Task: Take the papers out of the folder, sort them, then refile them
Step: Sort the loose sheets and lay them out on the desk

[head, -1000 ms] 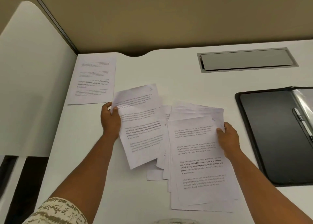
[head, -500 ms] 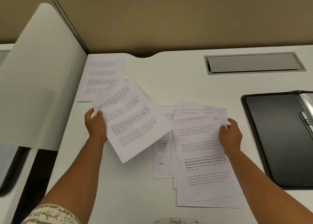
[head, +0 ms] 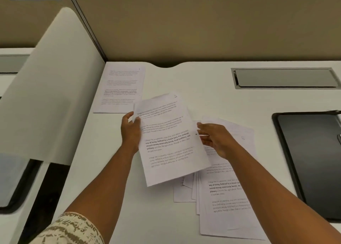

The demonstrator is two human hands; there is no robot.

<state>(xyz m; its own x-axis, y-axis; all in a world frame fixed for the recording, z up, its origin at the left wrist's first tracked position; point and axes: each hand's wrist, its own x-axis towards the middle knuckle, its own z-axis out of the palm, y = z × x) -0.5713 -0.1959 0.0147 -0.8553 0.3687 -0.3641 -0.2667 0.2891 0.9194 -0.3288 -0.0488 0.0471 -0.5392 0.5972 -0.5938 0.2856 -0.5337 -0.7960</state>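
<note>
Your left hand [head: 131, 131] pinches a white printed sheet [head: 169, 138]; your right hand's [head: 215, 139] spread fingers touch its edge, above the fanned white pile [head: 227, 197], beside the open black folder [head: 311, 162].

The white bench [head: 129, 197] carries a single printed sheet [head: 120, 88] lying flat at about ten o'clock, a fanned pile of printed papers [head: 227, 197] at about five o'clock, an open black folder [head: 311, 160] at three o'clock and a recessed grey cable flap [head: 285, 77] at one o'clock.
</note>
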